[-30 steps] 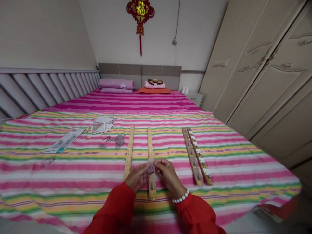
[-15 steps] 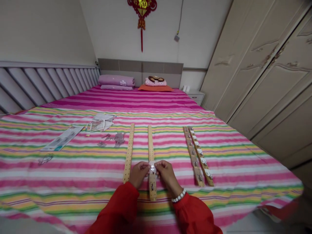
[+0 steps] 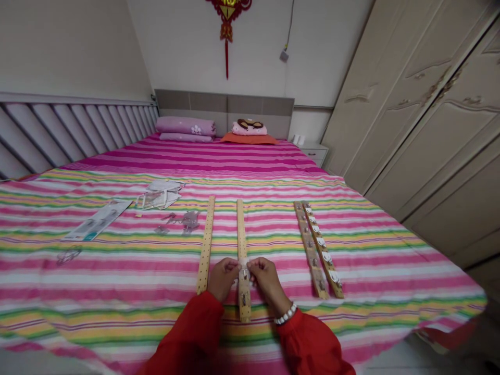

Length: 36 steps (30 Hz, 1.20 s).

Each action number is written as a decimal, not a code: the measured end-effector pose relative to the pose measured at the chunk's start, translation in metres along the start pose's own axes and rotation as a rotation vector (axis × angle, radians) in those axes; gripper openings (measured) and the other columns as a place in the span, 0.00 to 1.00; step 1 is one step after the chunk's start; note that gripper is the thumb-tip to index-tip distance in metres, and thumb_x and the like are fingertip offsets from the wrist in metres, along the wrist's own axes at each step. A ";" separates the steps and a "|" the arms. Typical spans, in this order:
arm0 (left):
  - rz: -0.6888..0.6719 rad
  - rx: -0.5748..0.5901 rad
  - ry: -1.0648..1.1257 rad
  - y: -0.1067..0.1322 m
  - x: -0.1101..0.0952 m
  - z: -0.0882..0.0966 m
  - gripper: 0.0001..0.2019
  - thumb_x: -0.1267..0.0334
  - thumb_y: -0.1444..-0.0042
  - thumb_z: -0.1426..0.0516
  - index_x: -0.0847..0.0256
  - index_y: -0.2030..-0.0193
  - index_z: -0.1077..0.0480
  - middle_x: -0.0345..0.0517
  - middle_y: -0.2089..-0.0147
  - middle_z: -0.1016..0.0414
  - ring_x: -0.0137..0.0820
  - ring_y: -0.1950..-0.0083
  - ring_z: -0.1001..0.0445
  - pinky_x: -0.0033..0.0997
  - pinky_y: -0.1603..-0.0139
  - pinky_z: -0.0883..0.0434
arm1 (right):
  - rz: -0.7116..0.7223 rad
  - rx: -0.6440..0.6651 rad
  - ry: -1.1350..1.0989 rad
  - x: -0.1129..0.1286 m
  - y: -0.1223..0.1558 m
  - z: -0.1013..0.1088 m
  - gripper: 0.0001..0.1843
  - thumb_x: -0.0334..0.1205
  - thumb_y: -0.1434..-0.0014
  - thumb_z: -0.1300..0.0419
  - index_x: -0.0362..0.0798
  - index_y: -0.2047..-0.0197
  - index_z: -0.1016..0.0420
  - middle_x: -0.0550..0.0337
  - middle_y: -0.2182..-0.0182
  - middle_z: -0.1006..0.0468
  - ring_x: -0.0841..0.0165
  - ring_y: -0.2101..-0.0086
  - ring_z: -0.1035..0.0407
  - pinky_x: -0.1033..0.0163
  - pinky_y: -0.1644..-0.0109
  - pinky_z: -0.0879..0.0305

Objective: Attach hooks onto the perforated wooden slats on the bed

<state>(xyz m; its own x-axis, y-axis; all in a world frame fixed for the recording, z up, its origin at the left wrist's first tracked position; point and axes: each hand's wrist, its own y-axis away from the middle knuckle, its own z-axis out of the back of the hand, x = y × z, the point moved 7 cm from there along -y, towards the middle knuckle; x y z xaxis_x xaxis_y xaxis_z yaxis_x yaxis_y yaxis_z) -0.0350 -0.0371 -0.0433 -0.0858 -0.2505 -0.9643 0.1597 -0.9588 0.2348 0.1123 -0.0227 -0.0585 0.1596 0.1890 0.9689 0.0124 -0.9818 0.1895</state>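
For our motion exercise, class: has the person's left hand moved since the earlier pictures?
Yes: the left hand has shifted rightward, clear of the left wooden strip, toward the middle wooden strip.

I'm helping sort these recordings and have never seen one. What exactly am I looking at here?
There's no machine here: a camera worn on a person's head looks forward and down at their bare hands. The left hand and right hand, in red sleeves, pinch a small pale hook between their fingers, over a long perforated wooden strip. That strip lies on a pink-striped bedspread. Another perforated wooden strip lies to its left, and two wooden strips with white hooks lie to its right.
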 end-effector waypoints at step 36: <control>0.053 0.004 -0.287 -0.021 -0.001 0.001 0.11 0.66 0.54 0.40 0.59 0.81 0.39 0.31 0.86 0.36 0.23 0.86 0.37 0.22 0.82 0.41 | -0.061 -0.009 0.023 -0.003 -0.002 -0.001 0.10 0.42 0.61 0.38 0.48 0.77 0.34 0.72 0.91 0.36 0.76 0.90 0.45 0.71 0.88 0.51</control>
<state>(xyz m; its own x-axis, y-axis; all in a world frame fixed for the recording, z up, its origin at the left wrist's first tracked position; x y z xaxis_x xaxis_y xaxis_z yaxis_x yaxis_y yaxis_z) -0.0389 -0.0169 -0.0474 -0.3522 -0.3272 -0.8769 0.1677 -0.9438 0.2848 0.1112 -0.0209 -0.0619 0.1362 0.2494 0.9588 0.0123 -0.9681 0.2501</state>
